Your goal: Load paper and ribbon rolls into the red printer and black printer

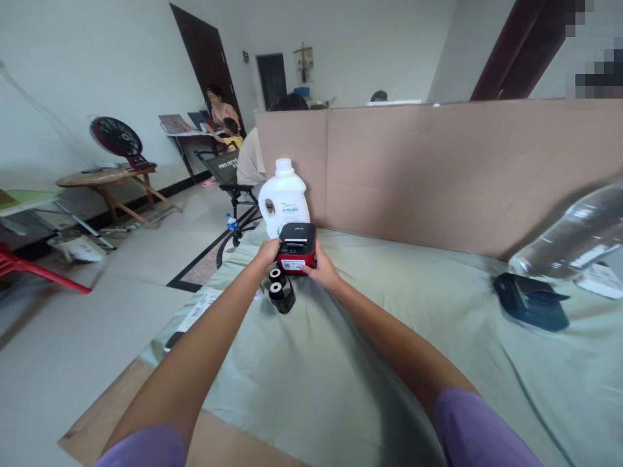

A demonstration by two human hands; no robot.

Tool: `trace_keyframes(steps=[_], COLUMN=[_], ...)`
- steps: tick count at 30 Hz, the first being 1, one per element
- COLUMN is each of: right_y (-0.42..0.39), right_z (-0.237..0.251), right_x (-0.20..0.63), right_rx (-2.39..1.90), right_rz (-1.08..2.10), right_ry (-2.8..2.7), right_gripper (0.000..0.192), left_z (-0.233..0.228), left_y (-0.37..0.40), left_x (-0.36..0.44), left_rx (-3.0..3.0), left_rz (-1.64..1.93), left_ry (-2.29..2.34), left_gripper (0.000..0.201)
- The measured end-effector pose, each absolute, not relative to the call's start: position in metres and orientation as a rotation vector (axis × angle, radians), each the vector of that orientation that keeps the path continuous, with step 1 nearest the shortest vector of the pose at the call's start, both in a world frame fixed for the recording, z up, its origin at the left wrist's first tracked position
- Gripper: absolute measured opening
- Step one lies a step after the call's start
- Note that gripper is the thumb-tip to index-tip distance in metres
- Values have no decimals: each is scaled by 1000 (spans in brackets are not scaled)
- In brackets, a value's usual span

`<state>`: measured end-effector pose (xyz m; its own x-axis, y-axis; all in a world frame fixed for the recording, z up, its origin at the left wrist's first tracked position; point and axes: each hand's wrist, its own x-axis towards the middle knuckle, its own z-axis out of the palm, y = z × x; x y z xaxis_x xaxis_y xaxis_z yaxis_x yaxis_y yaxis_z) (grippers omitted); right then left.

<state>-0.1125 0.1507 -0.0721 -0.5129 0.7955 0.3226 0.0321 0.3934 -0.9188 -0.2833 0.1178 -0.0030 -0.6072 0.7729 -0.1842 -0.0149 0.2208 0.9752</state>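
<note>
Between my two hands is a small red and black label printer (297,241), with a slot on its top and a white sticker on the side facing me. My left hand (269,251) grips its left side, and my right hand (321,265) grips its right side with the thumb on the near face. Just in front of the printer, two small black bottles (282,295) with pale round tops stand close together on the green cloth (311,363). Behind it rises a white jug (286,198) with a handle and a label.
A tall cardboard panel (389,175) stands along the far edge. At right lie a dark blue object (530,301) and a clear plastic-wrapped bundle (569,230). A white printed sheet (197,311) lies near the left edge. People sit beyond, near a folding chair (226,168).
</note>
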Motion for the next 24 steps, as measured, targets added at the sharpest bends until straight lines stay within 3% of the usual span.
trace_keyframes(steps=[6,11,18,21,24], right_y=[135,101,66,68,81], right_z=[-80,-91,-73,-71,-79], right_x=[-84,44,289,356,386], right_rx=[-899,-1044,-1435,-1534,-1607], right_rz=[1092,851,104,15,187], right_ry=[-1840,-1868,-1435,-1202,-1213], right_gripper=[98,66,27,37,62], left_z=[12,-5,-60,-69,-75], left_y=[106,88,86,103,127], left_x=[-274,-164,65,124,165], left_rx=[900,1445,1749,1687,1663], left_rz=[1599,1960,1119,1003,925], left_ry=[1997,1959,1417,1314,1253], left_gripper=[31,44,44,54,66])
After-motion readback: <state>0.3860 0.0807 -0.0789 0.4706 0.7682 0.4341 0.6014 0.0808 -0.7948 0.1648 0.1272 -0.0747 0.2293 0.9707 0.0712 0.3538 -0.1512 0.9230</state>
